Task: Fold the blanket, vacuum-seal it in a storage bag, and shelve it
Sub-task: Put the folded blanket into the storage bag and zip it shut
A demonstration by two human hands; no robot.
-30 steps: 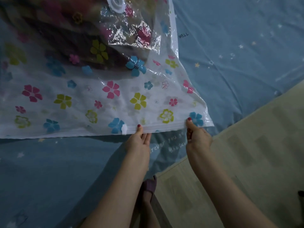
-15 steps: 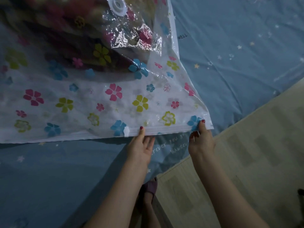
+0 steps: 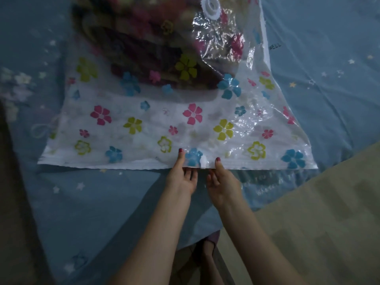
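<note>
Bed: a blue sheet [image 3: 329, 48] with small stars carries everything; a strip of pale floor [image 3: 329, 202] shows at the lower right.
Storage bag: the flowered plastic bag [image 3: 144, 124] lies flat on the bed, its open end toward the person.
Blanket: the folded blanket [image 3: 139, 42] is already inside, a dark patterned mass filling the far half of the bag (blurred, so its folds cannot be read).
Valve: a round white valve [image 3: 211, 6] sits on top of the bag at its far end.
Left hand: the left hand [image 3: 182, 175] pinches the bag's near edge, thumb on top and fingers underneath, so its grip is narrow and holds the zip strip.
Slider: a small white clip [image 3: 203, 162] sits on the zip strip, between the two thumbs and just beside both.
Right hand: the right hand [image 3: 223, 186] holds the same edge just right of the clip, thumb on top, fingers curled below.
Done: folding and bagging look finished.
In hand: closing the zip, by my reading; how much of the seam is already shut cannot be told.
Left: finishing the seal, drawing the air out at the valve, then shelving (no vacuum or shelf in view).
</note>
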